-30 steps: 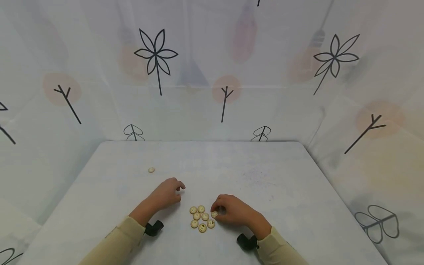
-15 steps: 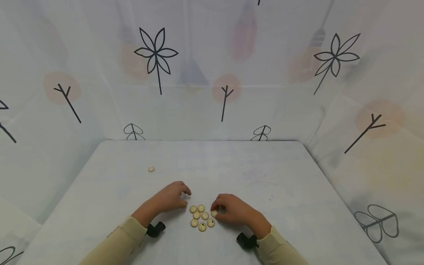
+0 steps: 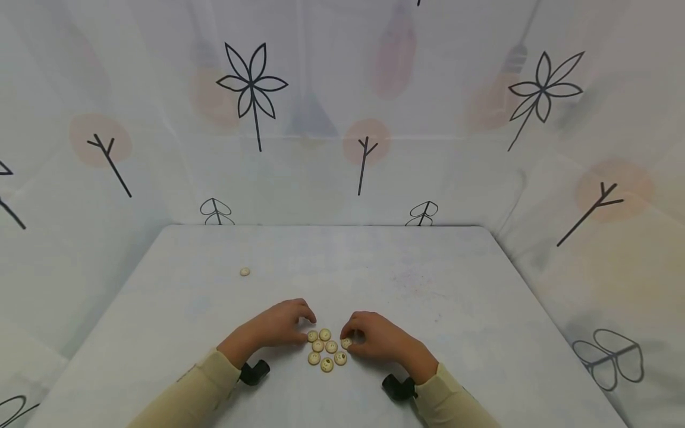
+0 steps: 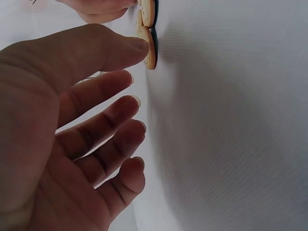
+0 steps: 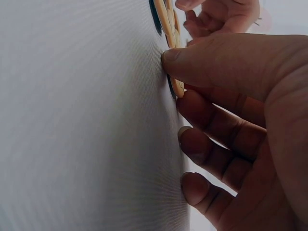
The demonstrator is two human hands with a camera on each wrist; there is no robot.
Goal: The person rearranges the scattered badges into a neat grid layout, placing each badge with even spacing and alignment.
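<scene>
Several small round tan discs with dark face-like marks lie in a tight cluster on the white table, including a lower disc (image 3: 327,365). My right hand (image 3: 380,339) pinches the cluster's right-hand disc (image 3: 346,343) between thumb and fingers at the tabletop. In the right wrist view, the thumb (image 5: 211,57) covers part of that disc (image 5: 178,89). From the left, my left hand (image 3: 275,326) reaches the upper-left disc (image 3: 313,336), its thumb tip right at the edge. The left wrist view shows this disc (image 4: 151,50) beside the thumb, the other fingers spread and loosely bent.
One lone disc (image 3: 244,271) lies farther back on the left of the table (image 3: 455,285). A dark wrist camera sits on each wrist, the left camera (image 3: 254,373) and the right camera (image 3: 398,387). Patterned cloth (image 3: 316,178) stands behind and at both sides.
My left hand has moved right and toward me, from beyond the cluster's left side to the upper-left disc. My right hand stays at its disc.
</scene>
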